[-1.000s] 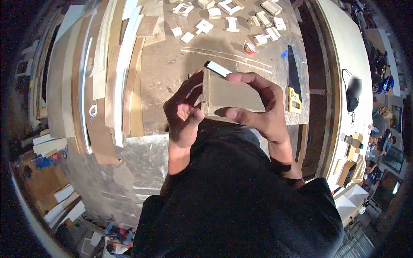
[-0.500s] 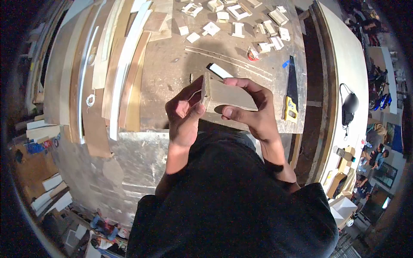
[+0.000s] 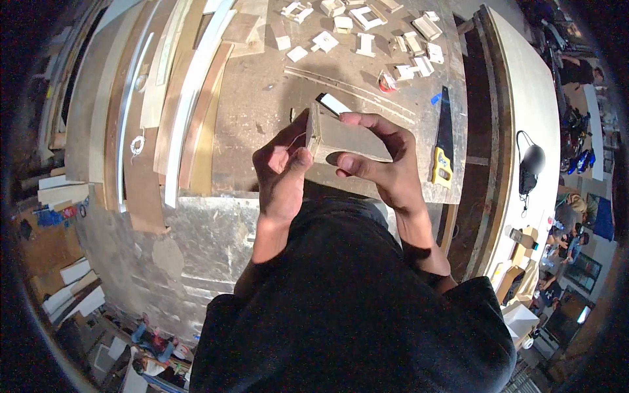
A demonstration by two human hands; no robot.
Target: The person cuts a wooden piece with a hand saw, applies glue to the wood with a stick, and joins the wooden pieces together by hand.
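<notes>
Between my hands, above the workbench (image 3: 255,105), is a piece of plywood (image 3: 347,140) with a flat face and a narrow upright edge piece at its left end. My left hand (image 3: 283,173) grips that left end, its thumb on the near corner and the fingers mostly hidden behind. On the other side my right hand (image 3: 393,160) pinches the plywood, index finger along the far edge and thumb near the front edge. Just beyond the plywood lies a small white-and-black block (image 3: 333,103).
Several small wooden assemblies (image 3: 365,44) and a red tape roll (image 3: 386,81) lie toward the back. A yellow-handled handsaw (image 3: 444,141) rests on the right. Long boards (image 3: 190,98) line the left. A second table (image 3: 524,85) holds a black pouch-like item (image 3: 531,167).
The plywood has tilted slightly in my hands, and my right thumb has shifted a little along its near edge. Both hands keep their grip.
</notes>
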